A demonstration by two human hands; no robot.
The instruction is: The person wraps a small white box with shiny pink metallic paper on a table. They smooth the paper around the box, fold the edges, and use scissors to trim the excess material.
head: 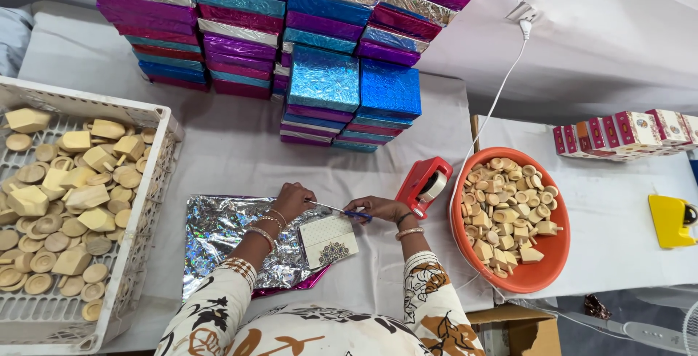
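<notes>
At the far left a white crate [163,120] is holding pale wooden pieces [65,203]. Right of it, a silver holographic sheet [218,232] is lying on the table under a small patterned white box [329,240]. Your left hand [292,200] is curling its fingers, pinching one end of a thin strip [327,208] just above the box; your right hand [376,209] is pinching the other end. Further right, a red tape dispenser [423,185] is sitting beside an orange bowl [552,254].
</notes>
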